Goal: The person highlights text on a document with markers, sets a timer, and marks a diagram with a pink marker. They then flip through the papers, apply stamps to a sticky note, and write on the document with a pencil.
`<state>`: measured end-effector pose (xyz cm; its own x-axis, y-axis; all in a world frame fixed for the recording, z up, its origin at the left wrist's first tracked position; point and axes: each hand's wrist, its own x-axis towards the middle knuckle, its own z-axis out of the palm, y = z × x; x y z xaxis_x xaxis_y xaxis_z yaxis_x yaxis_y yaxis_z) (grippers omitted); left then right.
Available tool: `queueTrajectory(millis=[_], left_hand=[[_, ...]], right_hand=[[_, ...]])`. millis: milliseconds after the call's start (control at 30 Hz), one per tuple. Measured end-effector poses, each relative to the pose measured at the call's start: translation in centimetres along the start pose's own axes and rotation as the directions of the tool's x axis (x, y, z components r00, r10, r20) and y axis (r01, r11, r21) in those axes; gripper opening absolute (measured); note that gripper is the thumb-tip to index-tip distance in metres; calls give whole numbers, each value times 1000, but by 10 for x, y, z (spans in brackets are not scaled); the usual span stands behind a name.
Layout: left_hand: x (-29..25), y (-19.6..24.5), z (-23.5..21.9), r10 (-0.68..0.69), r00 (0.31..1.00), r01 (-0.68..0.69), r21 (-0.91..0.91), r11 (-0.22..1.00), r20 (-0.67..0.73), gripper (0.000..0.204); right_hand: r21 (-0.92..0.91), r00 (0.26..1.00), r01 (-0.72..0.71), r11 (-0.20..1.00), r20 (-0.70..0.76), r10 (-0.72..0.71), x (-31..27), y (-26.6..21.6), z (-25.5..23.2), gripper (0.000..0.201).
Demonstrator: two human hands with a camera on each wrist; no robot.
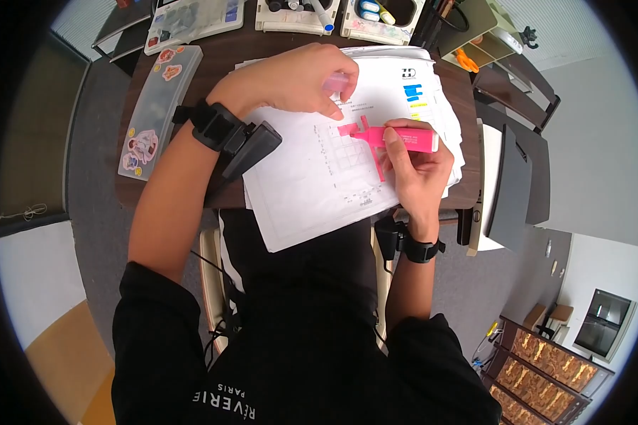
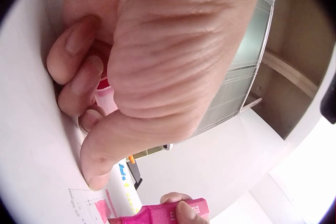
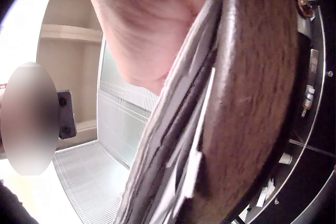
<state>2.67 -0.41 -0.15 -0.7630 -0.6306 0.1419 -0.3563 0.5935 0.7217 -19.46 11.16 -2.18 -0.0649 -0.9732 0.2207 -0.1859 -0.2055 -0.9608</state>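
My right hand [image 1: 422,170] pinches a pink highlighter [image 1: 415,139] between thumb and fingers, its tip at a pink-coloured patch on the printed chart [image 1: 351,156]. The chart is on the top sheet [image 1: 290,191] of a paper stack, and pink strokes run along its upper and right sides. Curled over the sheet's upper part, my left hand [image 1: 298,81] holds a translucent pink cap [image 2: 106,98], partly hidden by the fingers. Its thumb reaches down to the paper beside the chart in the left wrist view. The right wrist view shows part of the right hand [image 3: 142,40] over the stack's edge.
A clear case with stickers [image 1: 159,106] lies along the table's left side. At the back stand an organizer box [image 1: 191,25] and white trays [image 1: 386,32] of markers. Blue and yellow marks [image 1: 413,93] show on the stack's right. The brown table edge [image 3: 247,103] curves beside the papers.
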Motion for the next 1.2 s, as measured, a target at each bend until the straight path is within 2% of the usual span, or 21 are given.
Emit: queueTrajectory(millis=[133,200,333,467,533,600,667,733,800,867,933,1000,1100,1200], left_hand=[[0,3,-1,-24,1000,24,-26,999,19,28],[0,1,2,57,998,-58,-13,998,-36,28],[-1,8,-3,-18,999,18,14,1000,27,29],[0,-6,5,36,999,-36,-8,999,-29,29],[0,1,1,64,997,-64,2,998,-49,29],[0,9,-5,-14,999,14,21,1000,33,29],[0,12,-5,-45,998,45,11,999,43,30],[0,9,-5,-72,996,71,8,997,52,30],[0,0,1,-17,1000,17,-57,998,3,30],[0,-4,1,20,1000,-21,-36,999,-16,30],[-1,1,0,54,998,-55,-19,998,-34,29],[0,7,-4,-13,999,12,47,999,33,29],[0,0,0,24,1000,-24,-28,999,-7,29],[0,2,0,-4,1000,4,-36,999,-9,29]], right_hand=[[-11,1000,-13,1000,0,13,0,3,0,10],[-17,1000,3,1000,-14,-3,1,3,1,10],[-2,999,-2,1000,-35,2,0,-3,3,10],[-35,998,14,999,-63,-17,2,2,0,10],[-28,997,25,999,-73,-27,1,4,0,10],[-24,997,20,1000,-72,-21,1,1,2,11],[-23,997,20,1000,-71,-22,1,-1,1,11],[2,997,-7,1000,-74,8,2,0,2,11],[25,998,-10,1000,-66,12,2,-2,1,10],[47,998,-17,999,-57,20,2,-2,-1,10],[198,997,31,980,-77,-16,3,2,-6,8],[209,997,21,978,-74,-6,2,3,-8,8],[190,999,25,982,-46,-16,1,5,-4,9],[141,999,31,990,-17,-29,0,4,-3,10]])
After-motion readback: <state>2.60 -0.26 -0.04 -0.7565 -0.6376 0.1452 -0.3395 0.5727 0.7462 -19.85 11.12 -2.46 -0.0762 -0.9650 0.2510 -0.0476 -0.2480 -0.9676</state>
